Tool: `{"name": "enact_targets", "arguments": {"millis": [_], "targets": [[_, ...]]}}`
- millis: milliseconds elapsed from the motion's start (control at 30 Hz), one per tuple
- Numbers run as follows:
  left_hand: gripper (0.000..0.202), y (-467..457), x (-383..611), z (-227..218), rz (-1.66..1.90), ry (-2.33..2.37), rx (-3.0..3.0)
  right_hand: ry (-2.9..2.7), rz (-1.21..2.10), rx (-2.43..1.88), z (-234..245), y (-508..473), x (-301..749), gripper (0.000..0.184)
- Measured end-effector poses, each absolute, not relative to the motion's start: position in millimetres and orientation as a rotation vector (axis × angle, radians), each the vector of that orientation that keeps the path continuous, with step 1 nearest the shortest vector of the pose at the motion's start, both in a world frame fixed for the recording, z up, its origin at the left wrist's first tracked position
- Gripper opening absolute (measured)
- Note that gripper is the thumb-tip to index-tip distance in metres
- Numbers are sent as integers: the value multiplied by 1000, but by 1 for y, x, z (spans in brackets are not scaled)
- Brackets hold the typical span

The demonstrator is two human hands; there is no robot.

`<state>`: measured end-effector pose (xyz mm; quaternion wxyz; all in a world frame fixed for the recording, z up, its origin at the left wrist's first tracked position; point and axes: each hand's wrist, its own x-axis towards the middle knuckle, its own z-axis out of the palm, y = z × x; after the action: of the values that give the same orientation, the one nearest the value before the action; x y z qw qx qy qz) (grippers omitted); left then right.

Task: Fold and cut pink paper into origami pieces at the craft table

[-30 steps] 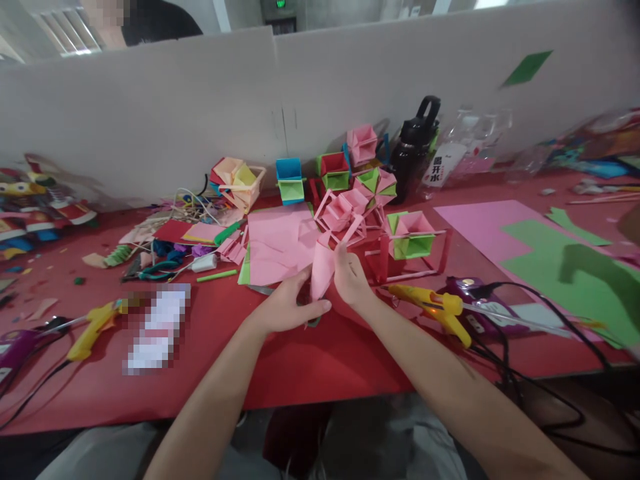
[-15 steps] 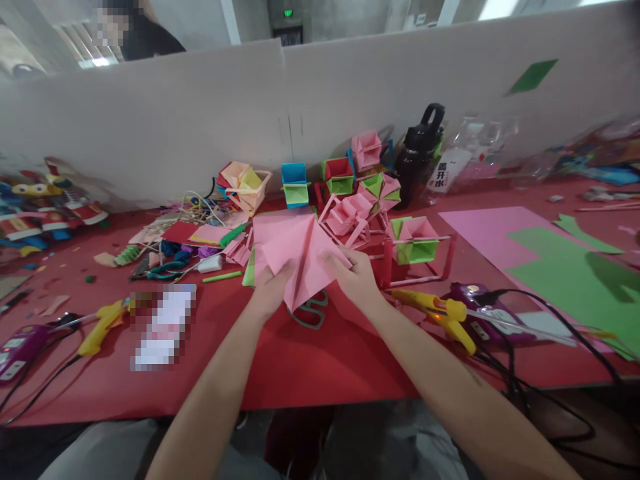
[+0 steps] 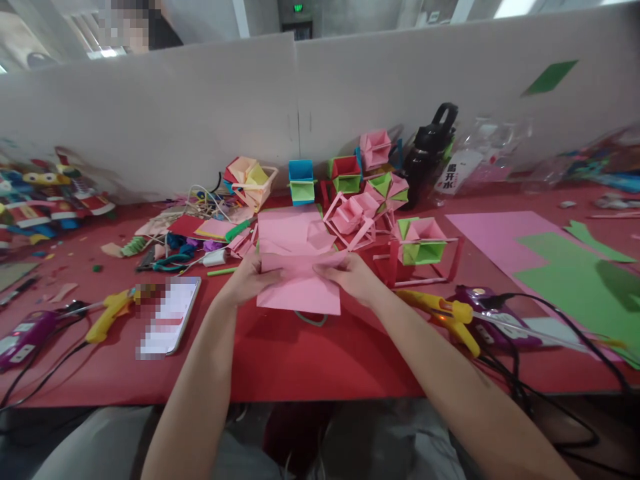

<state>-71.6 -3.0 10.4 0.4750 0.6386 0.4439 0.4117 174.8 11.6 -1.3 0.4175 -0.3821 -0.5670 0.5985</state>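
Observation:
Both hands grip a folded sheet of pink paper (image 3: 299,293) above the red table. My left hand (image 3: 253,277) pinches its left side, the thumb lying on top. On the right side my right hand (image 3: 350,273) pinches in the same way, thumb pointing inward. The sheet is bent across the middle, its lower part hanging toward me. Behind it lies more pink paper (image 3: 283,227) on the table. Grey scissor handles (image 3: 313,320) show partly under the near edge of the sheet.
Small folded-paper wheels and a pink and green box on a red frame (image 3: 423,243) stand behind. Yellow glue guns (image 3: 443,313) (image 3: 107,317) with cords lie at both sides. A phone (image 3: 173,317), a black bottle (image 3: 427,157) and pink and green sheets (image 3: 580,280) surround the work area.
The pink paper has turned from a point-down, diagonal position to a straight-edged one. Both hands have shifted slightly, thumbs now on top of it. The view has shifted a little left.

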Motion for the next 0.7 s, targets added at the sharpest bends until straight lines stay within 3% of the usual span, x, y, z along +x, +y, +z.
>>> {"name": "enact_targets", "arguments": {"millis": [100,233,333,400,467,567,700], "targets": [[25,1,-75,10,1039,1112,1503,-1477,1373,-947,-3,15,176,28],[21,7,-70,10,1225,1101,956,-1600,1097,-986,-1,15,178,23],[27,5,-58,16,1214,959,638,-1646,825,-956,-2,13,180,46],[42,2,-46,19,1151,849,617,-1720,658,-900,-5,11,180,63],[43,-1,-35,18,1171,837,655,-1832,548,-857,-9,9,178,72],[53,-2,-23,9,1315,896,744,-2012,508,-844,-14,5,173,78],[63,5,-25,0,1479,1044,870,-2199,614,-787,-12,-6,166,66]]}}
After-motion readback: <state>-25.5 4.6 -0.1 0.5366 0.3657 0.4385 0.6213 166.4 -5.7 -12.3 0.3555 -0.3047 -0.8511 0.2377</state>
